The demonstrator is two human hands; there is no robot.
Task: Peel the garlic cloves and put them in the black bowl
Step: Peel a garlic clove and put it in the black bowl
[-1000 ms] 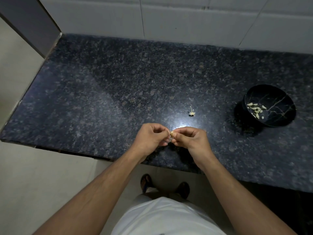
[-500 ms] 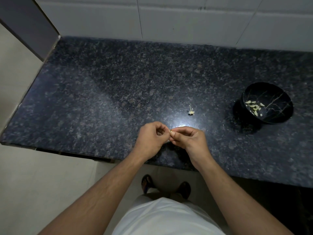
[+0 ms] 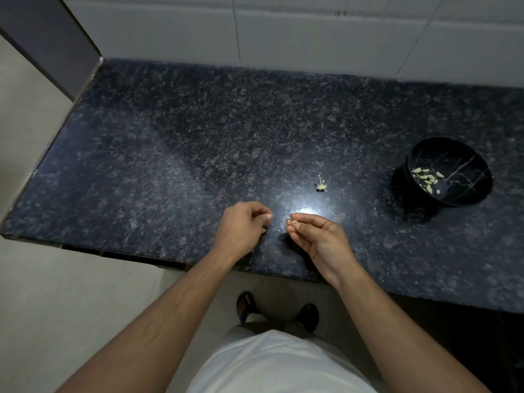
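Dark speckled granite worktop (image 3: 175,154), polished, with a bright patch of glare just beyond the hands. Pale tiled wall (image 3: 312,32) along the far edge; a grey panel (image 3: 48,38) at the far left corner. Light floor (image 3: 56,307) below the near edge, two feet in dark sandals (image 3: 279,309) there, and a white garment (image 3: 278,364) at the bottom.

Beyond the right hand (image 3: 319,238), a little past the glare: a small garlic stem stub (image 3: 321,185) on the stone, alone. Far off to that hand's right and slightly ahead: the black bowl (image 3: 453,191), veined with thin gold lines, tilted toward the camera, holding a cluster of peeled garlic cloves (image 3: 428,180) on its near-left inner wall. Nothing between hand and bowl but bare stone and a few tiny flecks of skin.

Right hand palm-up, fingers curled in, fingertips pinching a small pale garlic clove (image 3: 295,222) at the tip. Left hand (image 3: 243,229) just beside it, apart by a narrow gap, knuckles up, fingers curled under with thumb against forefinger; whether any skin sits in that pinch, impossible to tell. Both hands low over the near edge of the worktop, forearms bare.
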